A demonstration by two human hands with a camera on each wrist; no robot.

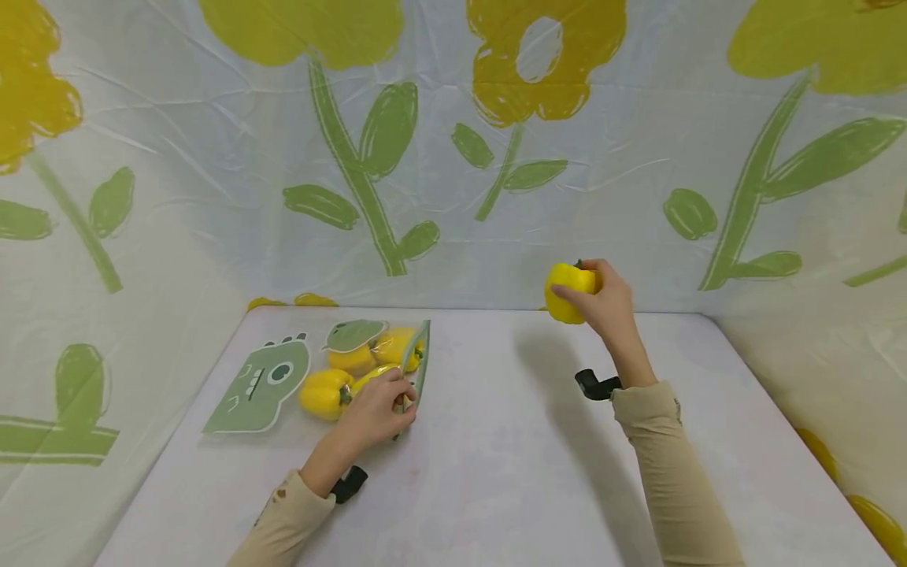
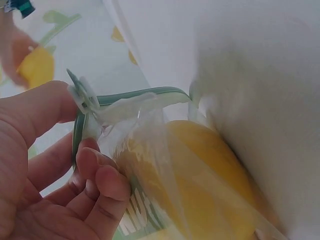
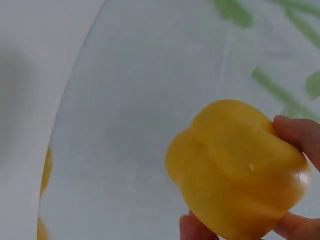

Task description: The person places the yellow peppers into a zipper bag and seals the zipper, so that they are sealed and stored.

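Head view: the bag (image 1: 258, 386) lies by the tabletop's (image 1: 482, 441) left edge; our left hand (image 1: 378, 405) pinches its rim (image 1: 421, 378), our right hand (image 1: 608, 305) holds a pepper (image 1: 565, 293) up near the back edge. Let's spread that rim wide.

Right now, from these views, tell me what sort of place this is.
Probably a small staged booth for filming handwork: a white table with flower-printed sheeting on three sides, and a black device by the right hand that holds a yellow pepper.

Yellow pepper (image 1: 564, 296), green monster-print bag (image 1: 258, 390)
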